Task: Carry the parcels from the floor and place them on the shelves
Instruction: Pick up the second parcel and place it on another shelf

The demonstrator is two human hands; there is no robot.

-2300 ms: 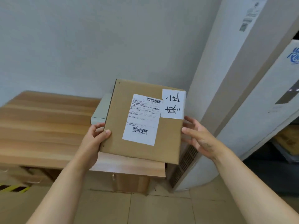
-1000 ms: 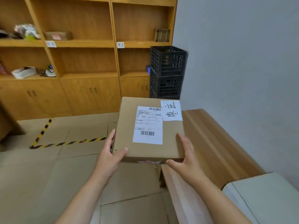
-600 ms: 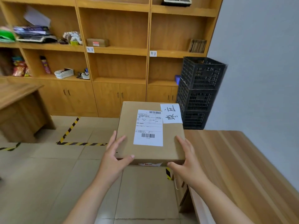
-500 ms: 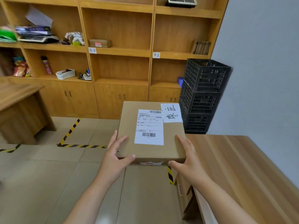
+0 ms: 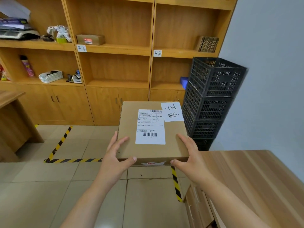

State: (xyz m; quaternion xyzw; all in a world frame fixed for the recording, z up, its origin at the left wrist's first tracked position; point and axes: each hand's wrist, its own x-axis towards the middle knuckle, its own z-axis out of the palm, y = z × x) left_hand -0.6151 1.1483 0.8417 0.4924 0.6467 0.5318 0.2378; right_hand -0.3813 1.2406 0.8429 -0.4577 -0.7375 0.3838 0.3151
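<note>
A labelled cardboard parcel (image 5: 152, 132) held level above the tiled floor (image 5: 49, 186), left hand (image 5: 115, 159) and right hand (image 5: 191, 159) clamping its near corners, fingers spread, wooden shelves (image 5: 115, 48) beyond, black crates (image 5: 212, 96) far right.

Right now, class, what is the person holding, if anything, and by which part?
A cardboard parcel, held by its near corners: the left hand grips the near-left corner, the right hand the near-right corner, thumbs on its near edge.

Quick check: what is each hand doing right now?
Left hand: closed on the cardboard parcel, gripping its near left corner.
Right hand: closed on the same parcel, gripping its near right corner.
</note>
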